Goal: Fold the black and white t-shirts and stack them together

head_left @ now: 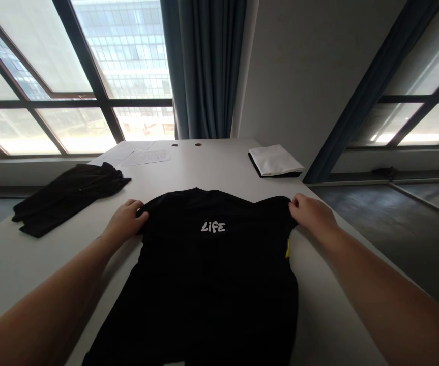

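A black T-shirt (211, 284) is spread over the white table (204, 162), with its collar end away from me and small white lettering on its upper part. My left hand (125, 221) is closed on the sleeve at the left, thumb pressed over the cloth. On the opposite side my right hand (313, 211) pinches the other sleeve. Below that sleeve a bit of yellow (288, 248) shows at the shirt's edge. The near end of the shirt runs out of view at the bottom, where a small pale patch (174, 363) is partly visible.
A dark garment (70, 195) lies in a loose heap at the table's left. Folded white cloth (276, 159) rests on something black at the back right. Paper sheets (146, 157) lie at the back left. Beyond the table are windows, blue curtains (204, 66) and a wall.
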A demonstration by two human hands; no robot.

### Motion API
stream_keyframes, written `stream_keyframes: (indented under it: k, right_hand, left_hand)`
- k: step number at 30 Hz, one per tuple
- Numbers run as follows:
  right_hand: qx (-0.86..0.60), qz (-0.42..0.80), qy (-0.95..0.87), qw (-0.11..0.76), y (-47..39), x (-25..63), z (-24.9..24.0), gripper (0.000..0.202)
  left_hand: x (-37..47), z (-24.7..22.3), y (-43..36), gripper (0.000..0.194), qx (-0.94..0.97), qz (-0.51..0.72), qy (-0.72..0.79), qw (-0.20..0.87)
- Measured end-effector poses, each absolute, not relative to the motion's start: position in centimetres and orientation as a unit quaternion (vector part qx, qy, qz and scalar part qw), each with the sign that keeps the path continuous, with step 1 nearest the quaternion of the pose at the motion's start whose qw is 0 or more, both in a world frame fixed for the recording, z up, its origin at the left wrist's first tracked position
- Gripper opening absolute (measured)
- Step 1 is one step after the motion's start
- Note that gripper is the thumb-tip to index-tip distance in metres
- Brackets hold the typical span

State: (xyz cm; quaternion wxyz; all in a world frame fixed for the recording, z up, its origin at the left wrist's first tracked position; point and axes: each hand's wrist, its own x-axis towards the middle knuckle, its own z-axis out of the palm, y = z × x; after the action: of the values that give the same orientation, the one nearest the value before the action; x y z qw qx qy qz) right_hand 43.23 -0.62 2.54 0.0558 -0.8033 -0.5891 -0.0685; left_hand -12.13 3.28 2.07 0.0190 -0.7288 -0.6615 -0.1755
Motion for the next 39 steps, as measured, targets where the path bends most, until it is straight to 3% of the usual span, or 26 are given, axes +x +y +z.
stream_keyframes:
  k: [5, 9, 12, 18, 23, 27, 29, 35, 39]
  right_hand:
    - [-0.812, -0.037, -0.582, 0.03, -0.2, 44.9, 1.7, 0.024]
    - [-0.737, -0.097, -0.66, 0.108, 0.2, 44.0, 0.7, 0.023]
    - [-0.667, -0.054, -0.728, 0.15, 0.2, 43.1, 0.3, 0.029]
    - [-0.64, -0.01, -0.76, 0.113, 0.4, 43.2, 0.1, 0.029]
    - [-0.633, 0.022, -0.772, 0.06, 0.0, 43.1, 1.5, 0.009]
    - [-0.621, 0.061, -0.78, 0.048, -0.8, 42.1, 2.4, 0.021]
    - [-0.636, 0.066, -0.766, 0.065, -0.9, 41.7, 2.4, 0.029]
    - [-0.62, 0.0, -0.777, 0.106, -0.2, 41.5, 0.9, 0.026]
    - [-0.592, 0.041, -0.794, 0.129, -0.7, 41.2, 1.6, 0.014]
  left_hand:
    - [-12.4, 3.0, 3.0, 0.024, -0.628, -0.28, -0.711, -0.149]
    - [-13.3, 3.2, 3.1, 0.035, -0.58, -0.349, -0.658, -0.33]
    - [-14.3, 3.1, 3.4, 0.037, -0.576, -0.356, -0.68, -0.28]
    - [-13.8, 3.2, 3.2, 0.053, -0.638, -0.278, -0.681, -0.226]
    - [-12.6, 3.6, 2.4, 0.034, -0.709, -0.124, -0.693, -0.033]
    - [-12.4, 4.1, 1.8, 0.032, -0.67, -0.086, -0.734, 0.074]
    - [-12.4, 4.4, 1.6, 0.029, -0.67, -0.091, -0.729, 0.102]
    - [-12.9, 4.7, 2.0, 0.025, -0.655, -0.216, -0.72, 0.077]
    - [-13.7, 4.7, 2.3, 0.025, -0.654, -0.287, -0.697, 0.066]
